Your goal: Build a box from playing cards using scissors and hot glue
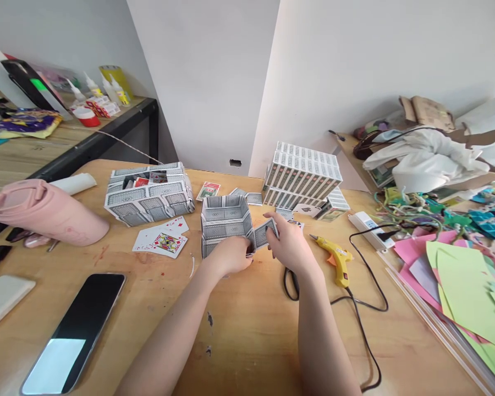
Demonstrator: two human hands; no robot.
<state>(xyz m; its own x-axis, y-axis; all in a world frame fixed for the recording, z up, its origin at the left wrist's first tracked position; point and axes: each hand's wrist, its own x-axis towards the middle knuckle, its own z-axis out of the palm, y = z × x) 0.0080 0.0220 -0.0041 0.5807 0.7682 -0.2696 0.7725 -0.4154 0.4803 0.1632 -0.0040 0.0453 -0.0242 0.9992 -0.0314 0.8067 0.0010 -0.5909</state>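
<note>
An open box made of playing cards [224, 213], patterned grey on its faces, stands in front of me. My left hand [234, 254] grips its near right corner, with some fingers hidden inside the wall. In my right hand [289, 242] is a playing card [264, 234], back side showing, pinched between thumb and fingers against the box's right side. Whether the card is fixed to the box I cannot tell. Right of that hand lies a yellow hot glue gun [334, 257]. Loose playing cards [165, 241] lie face up left of the box.
A larger card-built box [150, 192] stands back left, and stacked card packs [303, 173] at the back right. A pink tumbler [51, 212] and a phone [76, 330] occupy the left. A power strip [369, 228], black cord and coloured paper [462, 286] lie right.
</note>
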